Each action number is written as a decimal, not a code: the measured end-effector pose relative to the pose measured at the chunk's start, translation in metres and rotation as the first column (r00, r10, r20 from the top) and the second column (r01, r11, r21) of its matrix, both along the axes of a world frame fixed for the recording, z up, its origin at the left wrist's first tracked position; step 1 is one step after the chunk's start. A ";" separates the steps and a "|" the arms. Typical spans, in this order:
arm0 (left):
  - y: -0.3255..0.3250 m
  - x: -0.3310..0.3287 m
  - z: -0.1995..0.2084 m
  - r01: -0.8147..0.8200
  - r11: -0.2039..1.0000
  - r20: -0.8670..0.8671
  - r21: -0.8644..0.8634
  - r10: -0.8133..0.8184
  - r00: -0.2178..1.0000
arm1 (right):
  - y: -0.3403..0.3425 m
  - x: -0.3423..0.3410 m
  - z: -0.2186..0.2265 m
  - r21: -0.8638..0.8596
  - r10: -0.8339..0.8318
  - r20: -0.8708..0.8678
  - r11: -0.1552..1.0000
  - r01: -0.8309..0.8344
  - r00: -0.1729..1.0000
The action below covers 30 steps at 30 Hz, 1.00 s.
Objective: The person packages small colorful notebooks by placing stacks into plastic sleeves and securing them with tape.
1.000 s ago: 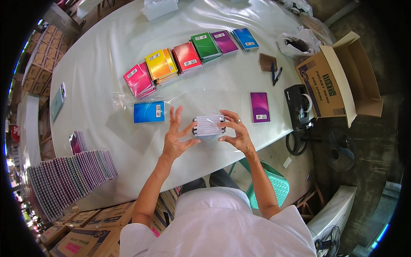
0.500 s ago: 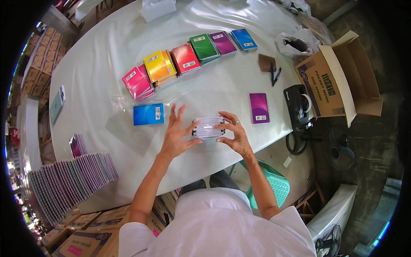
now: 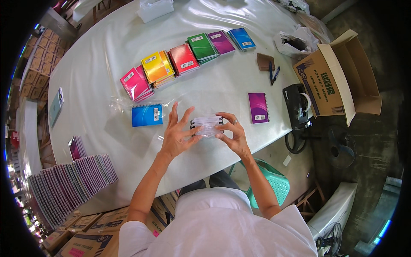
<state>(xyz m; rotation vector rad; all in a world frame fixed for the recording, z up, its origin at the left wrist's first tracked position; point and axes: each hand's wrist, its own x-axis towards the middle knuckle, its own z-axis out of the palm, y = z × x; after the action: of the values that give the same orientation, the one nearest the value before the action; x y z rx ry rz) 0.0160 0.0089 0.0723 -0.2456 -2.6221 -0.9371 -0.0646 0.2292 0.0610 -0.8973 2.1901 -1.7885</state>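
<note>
Hands — left hand [image 3: 176, 136], right hand [image 3: 231, 136] — grasp a notebook stack [image 3: 206, 125], seemingly plastic-wrapped, above the table [image 3: 107, 64].

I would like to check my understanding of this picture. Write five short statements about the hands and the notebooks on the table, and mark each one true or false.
1. Both hands hold one small wrapped pack of notebooks between them. True: the left hand and the right hand are on its two ends.
2. A blue notebook lies flat to the left of the left hand. True.
3. The purple notebook lies under the right hand. False: it lies apart, to the right of it.
4. The cardboard box is closed. False: its flaps are open.
5. The row of coloured notebook piles lies beyond the hands. True.
</note>
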 end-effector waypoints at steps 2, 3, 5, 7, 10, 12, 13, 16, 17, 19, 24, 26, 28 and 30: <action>-0.003 -0.006 0.006 0.024 1.000 0.035 -0.003 -0.024 0.999 | -0.001 -0.002 0.002 0.028 -0.012 0.033 1.000 0.011 0.999; -0.004 -0.010 0.008 0.037 0.999 0.047 0.000 -0.037 0.998 | -0.002 -0.003 0.003 0.041 -0.017 0.051 0.999 0.015 0.999; -0.006 -0.015 0.008 0.064 0.997 0.067 0.037 -0.066 0.996 | -0.004 -0.006 0.004 0.092 -0.024 -0.008 0.995 0.025 1.000; -0.011 -0.018 -0.001 0.088 0.991 0.083 0.104 -0.097 0.992 | -0.006 -0.009 0.008 0.151 -0.007 -0.066 0.988 0.017 0.998; -0.017 -0.022 -0.013 0.142 0.908 0.173 0.395 -0.225 0.959 | -0.008 -0.010 0.019 0.224 0.056 -0.129 0.974 -0.025 0.990; -0.018 -0.020 -0.014 0.097 0.795 0.198 0.599 -0.265 0.944 | -0.011 -0.005 0.025 0.235 0.102 -0.147 0.970 -0.066 0.984; -0.017 -0.019 -0.012 0.070 0.722 0.207 0.689 -0.288 0.935 | -0.010 -0.004 0.022 0.202 0.104 -0.045 0.975 -0.093 0.994; -0.012 -0.010 -0.005 0.096 0.783 0.352 0.615 -0.381 0.855 | -0.005 -0.004 0.006 0.114 0.154 0.182 0.978 -0.176 0.971; -0.007 -0.004 -0.008 0.067 0.798 0.340 0.599 -0.330 0.881 | 0.001 -0.007 0.002 0.101 0.190 0.205 0.972 -0.214 0.960; 0.006 0.011 -0.021 -0.004 0.825 0.320 0.566 -0.215 0.923 | 0.000 -0.011 0.012 0.099 0.251 0.192 0.957 -0.273 0.949; 0.033 0.020 -0.027 -0.101 0.835 0.209 0.541 -0.017 0.978 | -0.016 0.006 0.055 0.247 0.244 -0.116 0.946 -0.210 0.963; 0.037 0.022 -0.030 -0.138 0.798 0.179 0.587 0.039 0.983 | -0.026 0.019 0.062 0.321 0.159 -0.213 0.943 -0.085 0.964; 0.036 0.026 -0.039 -0.169 0.762 0.121 0.625 0.119 0.985 | -0.028 0.021 0.061 0.278 0.089 -0.264 0.961 -0.013 0.960; 0.033 0.030 -0.047 -0.158 0.777 0.117 0.609 0.109 0.987 | -0.016 0.008 0.068 -0.026 0.088 0.067 0.996 -0.086 0.994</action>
<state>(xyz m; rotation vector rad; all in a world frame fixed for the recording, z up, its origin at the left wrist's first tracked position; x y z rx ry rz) 0.0463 0.0423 0.0255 0.1486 -2.1913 -1.7066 -0.0566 0.2135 0.1293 -0.9081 2.0609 -1.7798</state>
